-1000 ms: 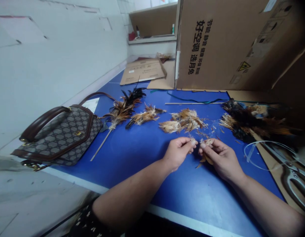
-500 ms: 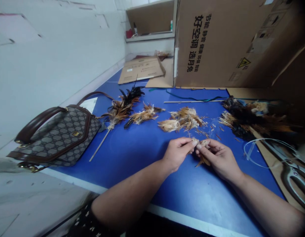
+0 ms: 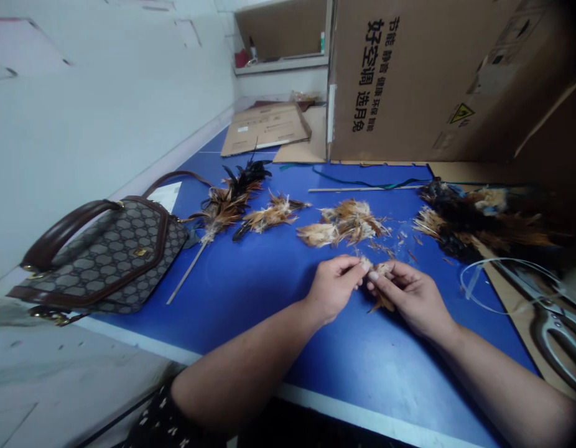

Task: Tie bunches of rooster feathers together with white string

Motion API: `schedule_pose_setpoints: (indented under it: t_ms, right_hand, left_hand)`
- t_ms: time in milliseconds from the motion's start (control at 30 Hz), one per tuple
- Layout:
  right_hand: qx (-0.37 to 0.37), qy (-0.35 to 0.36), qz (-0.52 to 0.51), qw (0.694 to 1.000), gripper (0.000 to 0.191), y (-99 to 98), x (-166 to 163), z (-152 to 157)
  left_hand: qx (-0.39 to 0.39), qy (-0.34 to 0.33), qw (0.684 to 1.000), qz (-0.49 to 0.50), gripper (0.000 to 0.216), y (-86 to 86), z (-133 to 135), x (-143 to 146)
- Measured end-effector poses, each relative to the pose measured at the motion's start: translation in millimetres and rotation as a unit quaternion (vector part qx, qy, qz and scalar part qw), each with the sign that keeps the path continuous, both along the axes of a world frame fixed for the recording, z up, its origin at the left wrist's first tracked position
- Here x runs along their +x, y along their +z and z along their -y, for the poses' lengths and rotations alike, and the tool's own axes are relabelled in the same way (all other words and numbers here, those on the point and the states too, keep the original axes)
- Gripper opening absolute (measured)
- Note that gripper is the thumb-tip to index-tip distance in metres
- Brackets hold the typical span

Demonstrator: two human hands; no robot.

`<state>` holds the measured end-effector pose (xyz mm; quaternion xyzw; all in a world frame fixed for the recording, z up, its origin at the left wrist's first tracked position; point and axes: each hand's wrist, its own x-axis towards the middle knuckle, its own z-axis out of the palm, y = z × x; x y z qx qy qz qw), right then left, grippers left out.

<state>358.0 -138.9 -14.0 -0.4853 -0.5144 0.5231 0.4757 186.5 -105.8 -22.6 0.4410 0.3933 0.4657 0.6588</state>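
Note:
My left hand (image 3: 337, 286) pinches the pale fluffy end of some feathers between thumb and fingers. Close against it, my right hand (image 3: 409, 292) is closed on a small bunch of brown feathers (image 3: 384, 303), whose tips hang below the fingers. Just beyond my hands lies a pile of tan and white feathers (image 3: 348, 223), with loose bits scattered to its right. Further left are a smaller feather bunch (image 3: 274, 213) and a feather duster (image 3: 227, 205) of black and brown feathers on a thin stick.
A patterned handbag (image 3: 111, 255) stands at the table's left. Dark feathers (image 3: 474, 218), a clear plastic loop (image 3: 465, 280) and scissors (image 3: 556, 336) lie at the right. A thin stick (image 3: 357, 189) and green ribbon (image 3: 334, 177) lie before a big cardboard box (image 3: 423, 81).
The view has shifted slightly. Both hands keep their grip on the feathers, and their fingertips have moved only very slightly.

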Motion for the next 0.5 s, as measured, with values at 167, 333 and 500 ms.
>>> schedule_pose_setpoints:
  t_ms: [167,333,500]
  right_hand:
    - [-0.008,0.005,-0.007,1.000,0.030,-2.3,2.0,0.1]
    - [-0.007,0.000,-0.006,1.000,0.032,1.8,0.0,0.9]
    - [-0.001,-0.009,0.011,1.000,0.036,0.5,-0.2,0.8]
  left_hand:
    - [-0.021,-0.016,0.999,0.031,0.037,-0.2,0.9,-0.1]
    - [-0.021,-0.017,0.999,0.031,0.037,-4.5,0.5,0.5]
    - [0.013,0.001,1.000,-0.011,0.034,-6.8,-0.2,0.1]
